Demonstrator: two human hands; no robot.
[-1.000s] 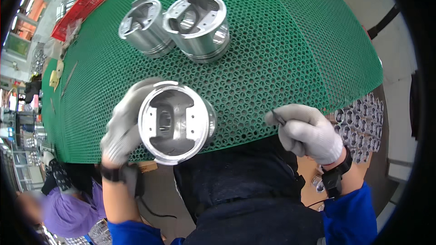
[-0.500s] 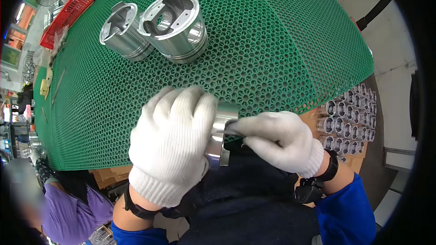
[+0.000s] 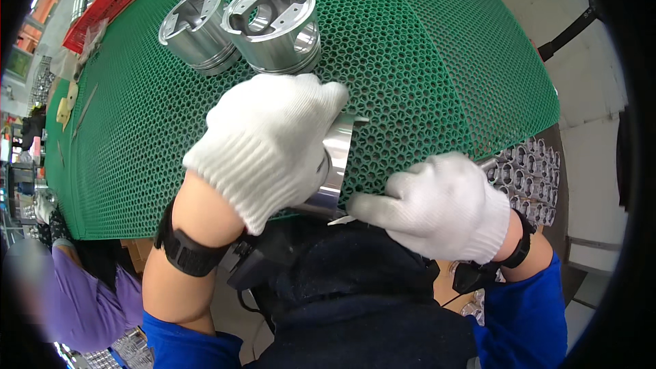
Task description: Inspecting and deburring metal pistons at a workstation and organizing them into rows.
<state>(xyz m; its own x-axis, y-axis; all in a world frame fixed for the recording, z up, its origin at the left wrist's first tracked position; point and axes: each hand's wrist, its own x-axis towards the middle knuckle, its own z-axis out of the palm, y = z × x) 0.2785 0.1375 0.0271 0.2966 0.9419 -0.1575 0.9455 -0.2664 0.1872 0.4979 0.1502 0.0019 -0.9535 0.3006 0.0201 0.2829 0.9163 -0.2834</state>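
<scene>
Engine piston (image 3: 339, 164): tipped sideways, axis roughly left-right; left hand (image 3: 266, 137), nearer, clasped over its left part; right hand (image 3: 434, 208) finger-bent by its lower-right rim, grip indiscernible.

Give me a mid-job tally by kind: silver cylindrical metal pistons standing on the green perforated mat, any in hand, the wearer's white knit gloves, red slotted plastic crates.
Silver pistons standing on the mat: 2
Held piston in the left hand: 1
Wearer's white gloves: 2
Red crate: 1
Total: 6
</scene>
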